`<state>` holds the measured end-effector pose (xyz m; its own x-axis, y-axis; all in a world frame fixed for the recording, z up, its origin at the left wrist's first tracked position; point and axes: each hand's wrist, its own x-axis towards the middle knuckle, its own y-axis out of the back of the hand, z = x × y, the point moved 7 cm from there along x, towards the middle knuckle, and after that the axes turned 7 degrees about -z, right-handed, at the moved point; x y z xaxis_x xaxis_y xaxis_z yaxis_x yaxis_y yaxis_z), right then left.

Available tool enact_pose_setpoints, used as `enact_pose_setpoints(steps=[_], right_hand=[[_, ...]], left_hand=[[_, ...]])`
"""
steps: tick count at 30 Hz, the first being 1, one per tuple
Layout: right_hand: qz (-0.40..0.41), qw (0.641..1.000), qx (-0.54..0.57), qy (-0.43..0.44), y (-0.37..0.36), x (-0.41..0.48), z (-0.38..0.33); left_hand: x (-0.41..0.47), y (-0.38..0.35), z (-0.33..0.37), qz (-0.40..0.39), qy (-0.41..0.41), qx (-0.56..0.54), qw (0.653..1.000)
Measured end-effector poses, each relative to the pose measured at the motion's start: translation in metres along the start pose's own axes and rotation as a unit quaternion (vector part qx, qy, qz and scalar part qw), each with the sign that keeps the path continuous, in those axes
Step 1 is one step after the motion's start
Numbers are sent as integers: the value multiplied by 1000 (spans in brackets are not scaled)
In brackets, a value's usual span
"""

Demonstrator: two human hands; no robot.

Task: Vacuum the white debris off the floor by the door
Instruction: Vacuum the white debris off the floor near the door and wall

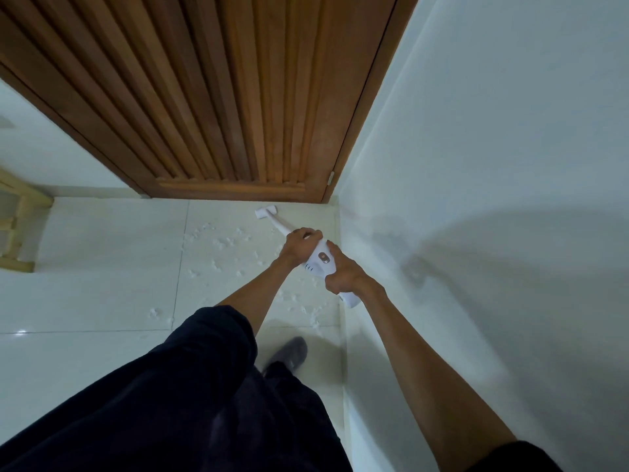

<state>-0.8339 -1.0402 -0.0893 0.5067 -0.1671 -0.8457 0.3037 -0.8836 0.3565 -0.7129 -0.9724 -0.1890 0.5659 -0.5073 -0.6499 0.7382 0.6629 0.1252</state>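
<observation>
Two hands gripped a white handheld vacuum [319,265] over the far right corner of the floor [102,287]. The left hand [301,245] was curled round the slim tube towards the front. The right hand [342,272] was closed round the body behind it, just back from an oval button. Small dark markings on the casing beside that button were too small to read.

The vacuum's nozzle head [266,212] sat on the tiles close to the bottom edge of the ribbed wooden door [238,97], a little in from the corner where door and pale wall [476,165] met. The white debris [221,241] lay scattered in clumps across the tile behind and to the left of the nozzle. More bits trailed back along the floor's right edge by the wall, and one stray clump [156,312] sat left of a tile seam.

The nozzle was hemmed in by the door ahead and the wall on its right, while wider floor ran leftward to a light wooden frame [17,229] at the left edge. Dark trousers [204,386] filled the near floor, and a grey slipper [289,352] stood close to the right edge.
</observation>
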Motion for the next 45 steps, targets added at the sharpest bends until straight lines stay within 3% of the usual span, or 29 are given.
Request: enact_pose_setpoints(steps=[6,13,28,41,45], right_hand=[[-7,997,-75,36,-23,8,-33],[23,994,-106,26,-34,9,-39],[89,995,-2,-37,-76,-55,11],[134,976,128,-113,-118,-98,67],[142,973,143,-111,-129,-107,78]], left_hand=[[-7,39,-23,58,-10,-26,998],[3,45,-47,26,15,27,999],[-25,-25,-57,-70,-15,103,992],[-70,-92,-75,-208,-10,168,963],[-75,-101,-88,-190,-7,176,966]])
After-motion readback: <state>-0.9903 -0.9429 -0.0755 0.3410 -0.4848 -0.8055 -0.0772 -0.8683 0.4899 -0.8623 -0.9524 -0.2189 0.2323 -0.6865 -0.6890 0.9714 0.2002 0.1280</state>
